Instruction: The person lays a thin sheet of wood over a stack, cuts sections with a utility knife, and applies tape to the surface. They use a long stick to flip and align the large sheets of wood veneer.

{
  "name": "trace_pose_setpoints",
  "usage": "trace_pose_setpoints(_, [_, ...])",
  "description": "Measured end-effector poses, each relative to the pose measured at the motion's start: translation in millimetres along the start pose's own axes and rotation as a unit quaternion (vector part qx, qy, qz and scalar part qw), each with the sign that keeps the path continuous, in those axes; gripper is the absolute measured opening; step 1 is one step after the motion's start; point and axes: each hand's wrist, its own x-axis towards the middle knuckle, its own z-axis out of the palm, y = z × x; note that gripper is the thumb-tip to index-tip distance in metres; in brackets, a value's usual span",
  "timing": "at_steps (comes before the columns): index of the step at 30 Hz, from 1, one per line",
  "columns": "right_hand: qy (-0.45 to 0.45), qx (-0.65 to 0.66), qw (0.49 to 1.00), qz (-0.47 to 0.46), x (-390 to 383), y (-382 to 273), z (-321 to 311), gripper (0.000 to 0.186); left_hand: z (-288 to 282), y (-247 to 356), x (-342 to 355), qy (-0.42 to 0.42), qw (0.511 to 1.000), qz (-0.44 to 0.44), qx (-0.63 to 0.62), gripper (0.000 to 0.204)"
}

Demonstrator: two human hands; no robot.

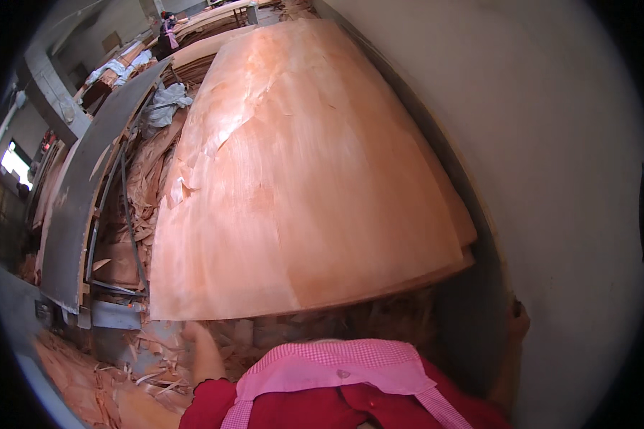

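A wide stack of thin, pinkish-orange wood veneer sheets [322,164] lies in front of me. Its top sheet is torn and lifted in places along the left side. My left hand [194,330] is low at the near-left edge of the stack; its fingers are blurred and partly hidden, so their hold is unclear. Far to the right, my right hand [520,322] is closed beside the edge of a dark board [472,314] that runs along the wall. Something small and dark shows at its fingers, too indistinct to name.
Veneer scraps [157,365] litter the floor. Left of the stack, a dark panel [96,186] stands along a metal frame [127,214], with a whitish plastic bag [168,100] nearby. A pale wall [551,157] bounds the right. Another person [169,32] stands far back beside more veneer.
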Motion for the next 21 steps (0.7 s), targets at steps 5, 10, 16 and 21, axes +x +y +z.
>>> trace_pose_setpoints(5, [-0.102,-0.103,0.989,-0.023,-41,-29,-5,0.045,67,-21,-98,-0.238,0.894,0.307,0.222,0.045])
trace_pose_setpoints(10, [-0.223,0.203,0.948,-0.104,-66,-69,83,0.038,105,-39,-268,-0.7,0.649,0.191,0.228,0.03])
trace_pose_setpoints(16, [-0.448,0.256,0.849,-0.113,-88,-131,170,0.022,95,-51,-455,-0.643,0.658,-0.315,0.233,0.053])
trace_pose_setpoints(21, [-0.423,0.232,0.868,-0.119,-22,-135,156,0.028,85,-100,-456,-0.619,0.668,-0.381,0.163,0.026])
